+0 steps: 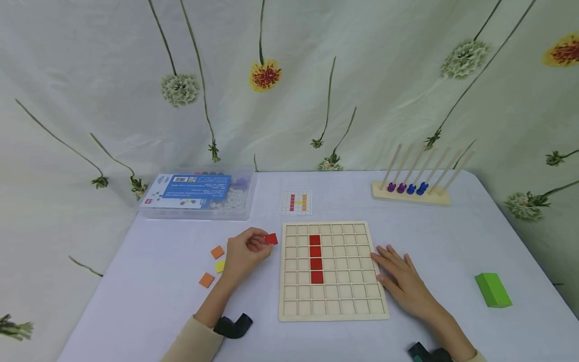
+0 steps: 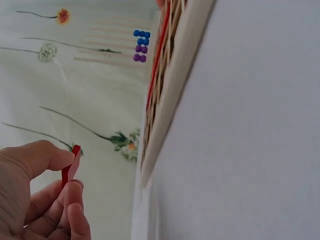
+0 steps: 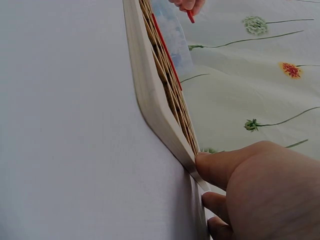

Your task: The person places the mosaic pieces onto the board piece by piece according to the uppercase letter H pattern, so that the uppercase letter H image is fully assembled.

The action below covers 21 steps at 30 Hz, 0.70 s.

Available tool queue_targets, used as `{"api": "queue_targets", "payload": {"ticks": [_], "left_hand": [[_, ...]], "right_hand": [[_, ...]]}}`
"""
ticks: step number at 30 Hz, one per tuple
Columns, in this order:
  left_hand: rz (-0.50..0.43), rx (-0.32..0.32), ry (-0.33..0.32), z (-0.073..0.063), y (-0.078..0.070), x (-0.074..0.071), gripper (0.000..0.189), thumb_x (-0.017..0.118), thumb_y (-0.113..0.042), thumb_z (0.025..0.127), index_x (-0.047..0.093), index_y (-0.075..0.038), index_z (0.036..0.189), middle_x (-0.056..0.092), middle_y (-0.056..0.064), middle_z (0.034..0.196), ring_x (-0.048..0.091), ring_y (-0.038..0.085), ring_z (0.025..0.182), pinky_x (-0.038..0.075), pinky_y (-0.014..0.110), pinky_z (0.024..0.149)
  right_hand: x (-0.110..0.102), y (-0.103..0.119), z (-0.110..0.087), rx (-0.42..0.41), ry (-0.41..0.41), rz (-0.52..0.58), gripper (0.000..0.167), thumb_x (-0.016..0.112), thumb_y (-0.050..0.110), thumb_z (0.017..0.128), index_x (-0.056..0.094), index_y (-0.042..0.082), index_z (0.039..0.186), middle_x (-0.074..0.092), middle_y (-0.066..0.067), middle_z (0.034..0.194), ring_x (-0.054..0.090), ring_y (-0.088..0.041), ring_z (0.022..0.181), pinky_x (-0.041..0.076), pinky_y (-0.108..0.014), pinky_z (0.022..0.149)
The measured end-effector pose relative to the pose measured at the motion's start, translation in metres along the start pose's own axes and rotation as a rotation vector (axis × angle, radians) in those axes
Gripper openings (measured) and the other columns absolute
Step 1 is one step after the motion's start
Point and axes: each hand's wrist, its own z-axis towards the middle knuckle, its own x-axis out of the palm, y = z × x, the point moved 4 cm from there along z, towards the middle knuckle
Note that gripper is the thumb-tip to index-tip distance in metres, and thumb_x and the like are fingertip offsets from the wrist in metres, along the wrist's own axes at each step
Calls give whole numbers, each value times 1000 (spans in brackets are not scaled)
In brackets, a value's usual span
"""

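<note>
My left hand (image 1: 244, 254) pinches a red square tile (image 1: 271, 239) between thumb and fingers, just left of the wooden grid board (image 1: 333, 317). In the left wrist view the tile (image 2: 71, 164) is seen nearly edge-on. Several red tiles (image 1: 315, 251) fill a vertical line of cells in the board's left half. My right hand (image 1: 404, 284) rests at the board's right edge, its fingers spread and touching the frame. Seen from the right wrist, the thumb (image 3: 220, 167) lies against the board's rim. Beside my left hand lie orange tiles (image 1: 206, 280) and a yellow tile (image 1: 220, 266), partly hidden by the hand.
Behind the board lies a small pattern card (image 1: 296, 203). A clear plastic box (image 1: 199, 196) with a blue label stands at the back left. A peg stand (image 1: 411, 195) with purple and blue beads is at the back right. A green block (image 1: 493, 290) sits at the right.
</note>
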Motion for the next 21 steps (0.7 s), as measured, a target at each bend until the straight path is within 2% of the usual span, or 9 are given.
{"api": "queue_targets", "payload": {"ticks": [6, 12, 16, 21], "left_hand": [[-28, 22, 147, -17, -30, 12, 22, 81, -6, 74, 70, -7, 94, 62, 0, 75, 54, 9, 64, 49, 19, 60], [-30, 89, 278, -35, -52, 29, 21, 82, -7, 74, 69, -7, 90, 61, -4, 69, 52, 4, 59, 49, 19, 57], [-28, 118, 357, -45, -57, 42, 20, 81, -7, 74, 69, -4, 90, 61, -4, 69, 51, 2, 59, 49, 19, 56], [-14, 122, 429, -53, -52, 58, 20, 81, -4, 74, 68, -5, 89, 61, -3, 69, 51, 1, 60, 48, 19, 56]], "right_hand": [[2, -1, 0, 10, 10, -2, 46, 60, 18, 96, 52, 11, 141, 41, -23, 150, 26, -48, 143, 7, -71, 111], [2, -1, 0, 12, 11, -5, 46, 60, 18, 96, 52, 11, 141, 41, -23, 150, 26, -48, 143, 7, -71, 111], [1, 0, 0, 11, 6, -9, 46, 60, 18, 96, 52, 11, 141, 41, -22, 150, 26, -48, 142, 7, -71, 111], [0, 0, 0, 12, 6, -10, 46, 60, 18, 96, 52, 11, 141, 42, -23, 149, 27, -48, 142, 8, -71, 111]]}}
